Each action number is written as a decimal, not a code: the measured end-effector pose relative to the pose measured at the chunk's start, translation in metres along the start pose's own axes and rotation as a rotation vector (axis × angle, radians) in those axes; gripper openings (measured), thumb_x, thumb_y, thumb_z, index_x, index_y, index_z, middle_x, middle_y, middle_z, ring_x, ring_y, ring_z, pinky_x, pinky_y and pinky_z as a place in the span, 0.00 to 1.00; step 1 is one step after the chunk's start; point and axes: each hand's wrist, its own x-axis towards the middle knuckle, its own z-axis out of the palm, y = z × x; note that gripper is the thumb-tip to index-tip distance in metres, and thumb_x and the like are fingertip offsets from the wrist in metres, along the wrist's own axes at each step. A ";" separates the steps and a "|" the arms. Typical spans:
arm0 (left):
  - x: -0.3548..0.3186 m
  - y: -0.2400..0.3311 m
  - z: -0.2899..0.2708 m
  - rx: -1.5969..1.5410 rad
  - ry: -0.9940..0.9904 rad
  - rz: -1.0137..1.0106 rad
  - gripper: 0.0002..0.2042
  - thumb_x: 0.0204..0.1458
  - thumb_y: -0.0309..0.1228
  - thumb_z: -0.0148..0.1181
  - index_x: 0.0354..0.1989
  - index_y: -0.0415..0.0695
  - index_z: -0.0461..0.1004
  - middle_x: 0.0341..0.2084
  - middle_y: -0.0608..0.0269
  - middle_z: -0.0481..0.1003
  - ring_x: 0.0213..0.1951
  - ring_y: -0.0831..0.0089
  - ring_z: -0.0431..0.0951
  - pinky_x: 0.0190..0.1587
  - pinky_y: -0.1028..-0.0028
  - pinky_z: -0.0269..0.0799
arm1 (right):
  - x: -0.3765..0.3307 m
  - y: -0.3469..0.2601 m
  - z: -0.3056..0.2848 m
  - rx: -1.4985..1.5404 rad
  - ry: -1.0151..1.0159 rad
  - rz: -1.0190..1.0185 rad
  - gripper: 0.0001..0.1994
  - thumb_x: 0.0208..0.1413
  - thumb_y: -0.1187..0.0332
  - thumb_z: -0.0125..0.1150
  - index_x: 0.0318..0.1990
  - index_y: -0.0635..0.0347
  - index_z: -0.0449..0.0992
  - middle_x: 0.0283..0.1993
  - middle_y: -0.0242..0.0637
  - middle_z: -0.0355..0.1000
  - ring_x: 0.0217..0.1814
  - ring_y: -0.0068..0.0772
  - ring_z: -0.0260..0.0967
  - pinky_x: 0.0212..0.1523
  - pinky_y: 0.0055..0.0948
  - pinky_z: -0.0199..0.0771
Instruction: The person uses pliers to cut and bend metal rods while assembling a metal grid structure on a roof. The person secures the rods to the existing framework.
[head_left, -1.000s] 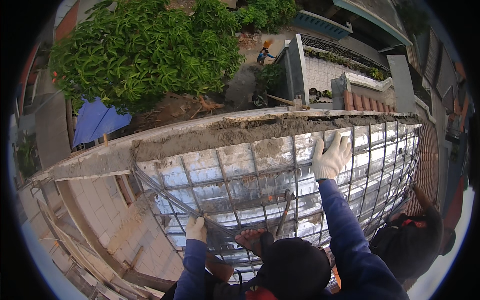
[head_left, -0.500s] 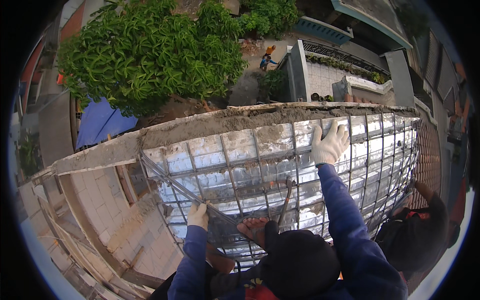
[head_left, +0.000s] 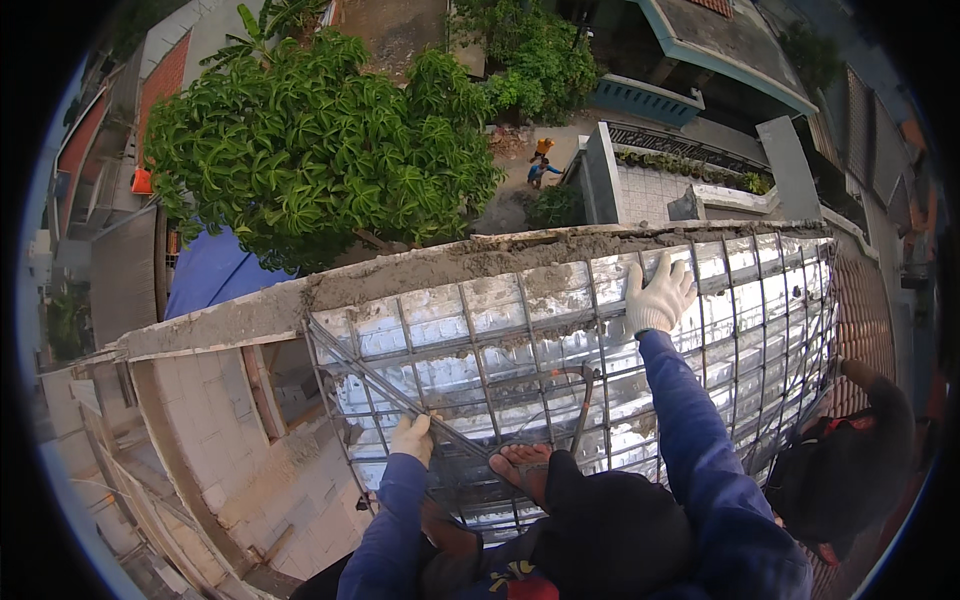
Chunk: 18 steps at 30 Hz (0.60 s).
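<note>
My right hand (head_left: 662,295) wears a white knit glove and lies with fingers spread on the far part of a steel rebar mesh (head_left: 531,330) over shiny corrugated metal decking (head_left: 500,290). At lower left my gloved left hand (head_left: 411,440) is closed around a steel bar (head_left: 370,375), one of several that slant across the mesh corner. Its fingertips are partly hidden. Right of it a bare foot (head_left: 525,465) rests on the mesh. Beside the foot stands a tool with a thin curved metal frame (head_left: 588,395), like a hacksaw; its lower end is hidden.
A rough mortar edge (head_left: 420,270) bounds the decking, with a drop beyond to a leafy tree (head_left: 330,140) and two people (head_left: 541,160) below. Block walls (head_left: 205,410) fall away at left. A dark-clothed person (head_left: 840,480) is close at right, beside roof tiles (head_left: 862,320).
The whole view has shifted slightly, so the ground beyond the edge sits lower in the picture. Both hands keep about the same places on the steel.
</note>
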 end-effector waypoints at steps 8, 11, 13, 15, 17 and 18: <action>-0.002 0.004 0.003 0.154 -0.099 0.050 0.15 0.73 0.24 0.57 0.65 0.33 0.72 0.54 0.52 0.78 0.53 0.59 0.78 0.64 0.58 0.74 | -0.005 0.006 0.011 -0.014 0.057 0.008 0.37 0.68 0.40 0.61 0.74 0.59 0.74 0.78 0.57 0.67 0.81 0.64 0.59 0.83 0.60 0.48; 0.000 0.004 0.002 0.068 -0.111 -0.026 0.17 0.74 0.26 0.57 0.66 0.31 0.72 0.55 0.52 0.78 0.54 0.60 0.78 0.65 0.58 0.73 | -0.005 0.008 0.013 -0.019 0.069 0.005 0.38 0.68 0.39 0.62 0.75 0.58 0.73 0.78 0.54 0.68 0.82 0.62 0.59 0.83 0.58 0.49; 0.006 0.003 0.002 0.033 -0.124 -0.035 0.18 0.74 0.27 0.57 0.66 0.30 0.71 0.56 0.52 0.78 0.55 0.60 0.78 0.66 0.59 0.73 | 0.001 0.011 0.014 -0.015 0.067 0.000 0.39 0.67 0.38 0.62 0.75 0.57 0.73 0.78 0.55 0.68 0.82 0.62 0.59 0.83 0.58 0.49; 0.006 -0.002 -0.002 0.037 -0.103 -0.045 0.18 0.74 0.27 0.57 0.67 0.29 0.71 0.57 0.52 0.79 0.56 0.61 0.79 0.66 0.60 0.73 | 0.000 0.012 0.017 -0.018 0.069 -0.011 0.41 0.66 0.35 0.62 0.75 0.57 0.73 0.77 0.55 0.69 0.81 0.61 0.61 0.83 0.57 0.51; 0.011 -0.006 -0.009 0.069 -0.128 0.024 0.18 0.74 0.28 0.57 0.66 0.29 0.72 0.58 0.52 0.79 0.58 0.64 0.79 0.65 0.63 0.74 | -0.002 -0.002 0.001 0.130 0.095 -0.042 0.39 0.67 0.40 0.66 0.75 0.60 0.72 0.76 0.57 0.70 0.78 0.61 0.66 0.78 0.53 0.63; 0.009 -0.009 -0.007 0.121 -0.074 0.052 0.17 0.74 0.33 0.57 0.62 0.32 0.78 0.57 0.47 0.83 0.57 0.55 0.82 0.63 0.62 0.76 | -0.011 -0.016 -0.015 0.206 0.134 -0.105 0.38 0.67 0.43 0.67 0.75 0.61 0.71 0.75 0.57 0.71 0.76 0.62 0.69 0.76 0.51 0.67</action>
